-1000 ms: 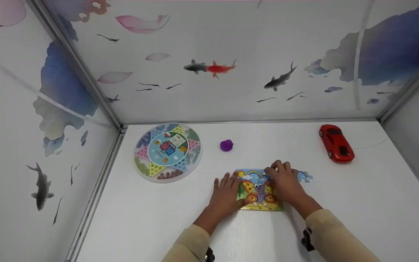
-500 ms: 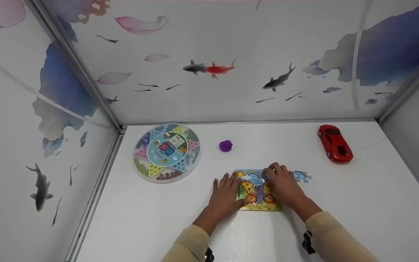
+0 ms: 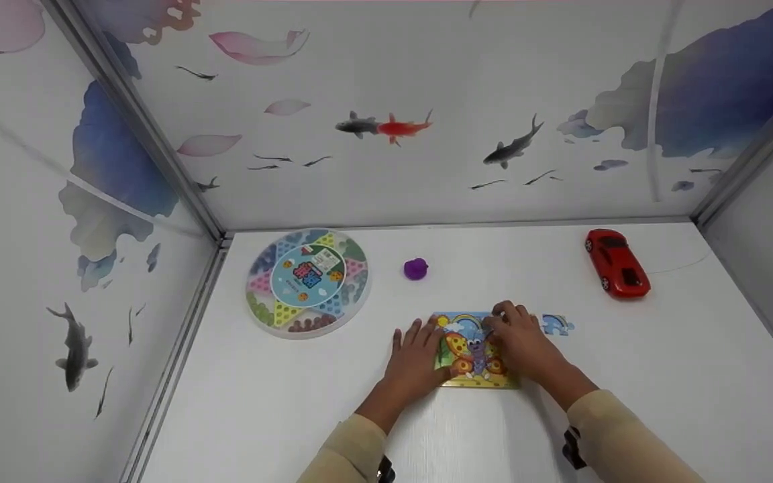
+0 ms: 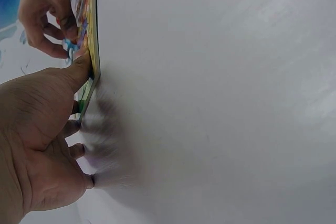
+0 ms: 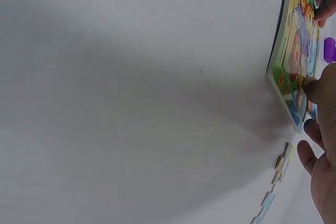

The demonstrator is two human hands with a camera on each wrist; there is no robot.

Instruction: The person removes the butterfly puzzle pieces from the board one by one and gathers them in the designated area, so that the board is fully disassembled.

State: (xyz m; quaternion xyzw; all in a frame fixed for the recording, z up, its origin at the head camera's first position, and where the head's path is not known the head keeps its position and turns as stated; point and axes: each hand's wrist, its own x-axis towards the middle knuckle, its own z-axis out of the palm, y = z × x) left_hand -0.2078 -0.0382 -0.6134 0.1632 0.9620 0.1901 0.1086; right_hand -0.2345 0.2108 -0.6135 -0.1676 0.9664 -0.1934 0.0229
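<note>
A flat jigsaw puzzle (image 3: 480, 381) with a butterfly picture lies on the white table. My left hand (image 3: 415, 359) spreads over its left edge, fingers straight and thumb lying on the lower part. At the upper right corner, my right hand (image 3: 526, 341) has its fingers curled and pinches a puzzle piece (image 5: 313, 109), mostly hidden by the fingers. Just right of that hand lie loose puzzle pieces (image 3: 556, 325) with blue sky. The right wrist view shows these loose pieces (image 5: 266, 203) flat on the table, apart from the puzzle.
A round Chinese checkers board (image 3: 309, 282) lies at the back left. Beside it sits a small purple object (image 3: 416, 269). Near the back right corner stands a red toy car (image 3: 616, 263). Printed walls (image 3: 427, 194) enclose the table at the back and sides.
My right hand's fingers have shifted slightly at the puzzle's upper right corner. The left hand stays in place on the left edge.
</note>
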